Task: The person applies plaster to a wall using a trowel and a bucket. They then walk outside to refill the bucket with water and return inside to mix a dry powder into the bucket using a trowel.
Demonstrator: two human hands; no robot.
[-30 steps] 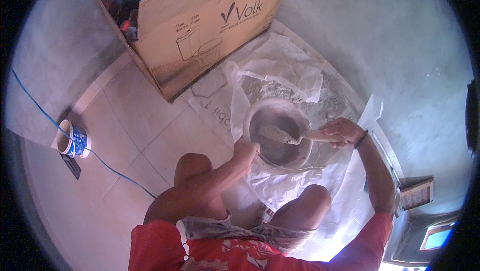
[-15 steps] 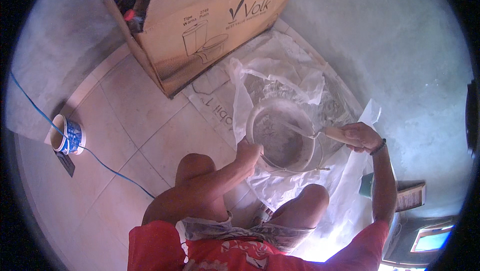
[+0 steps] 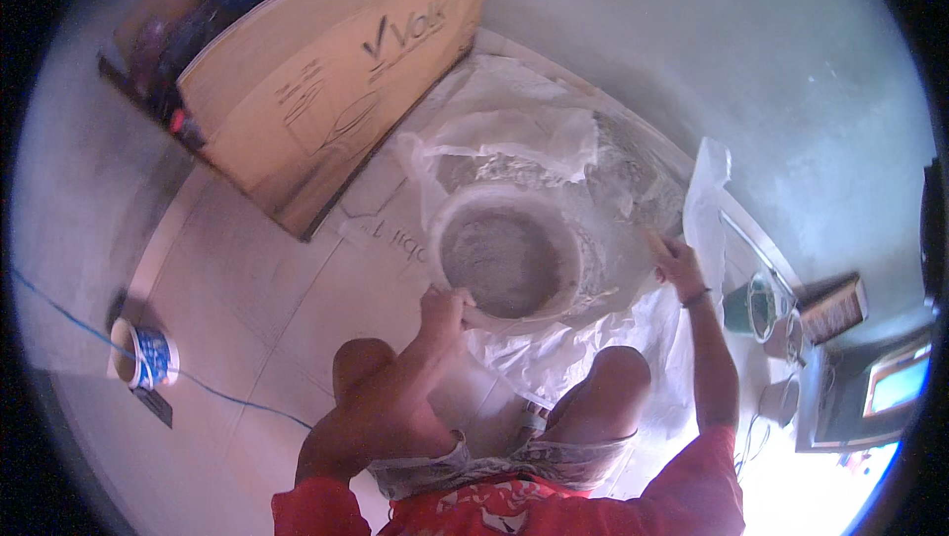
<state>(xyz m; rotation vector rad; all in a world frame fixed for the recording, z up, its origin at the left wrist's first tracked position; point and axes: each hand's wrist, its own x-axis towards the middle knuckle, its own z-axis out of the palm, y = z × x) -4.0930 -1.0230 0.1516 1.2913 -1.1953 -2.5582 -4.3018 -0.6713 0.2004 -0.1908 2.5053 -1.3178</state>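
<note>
A round pale bucket [image 3: 438, 251] with grey powdery material inside stands in front of me on a crumpled, translucent plastic sack [image 3: 544, 131]. My left hand [image 3: 445, 311] is closed on the near left of the bucket's rim. To the right of the bucket, my right hand [image 3: 679, 271] grips the wooden handle of a trowel [image 3: 651, 241]. The trowel's blade is blurred and hard to make out against the plastic. Loose grey powder [image 3: 623, 165] lies on the sack beyond the bucket, toward the wall.
A large cardboard box [image 3: 336, 91] stands at the far left of the sack. A blue-and-white tub [image 3: 151, 358] sits by the left wall, with a blue cable [image 3: 232, 400] running across the tiles. More buckets, one a green bucket [image 3: 748, 307], stand at right.
My right hand has taken the trowel out from over the bucket to the powder side on the right. The left hand stays on the rim. The whole view has shifted.
</note>
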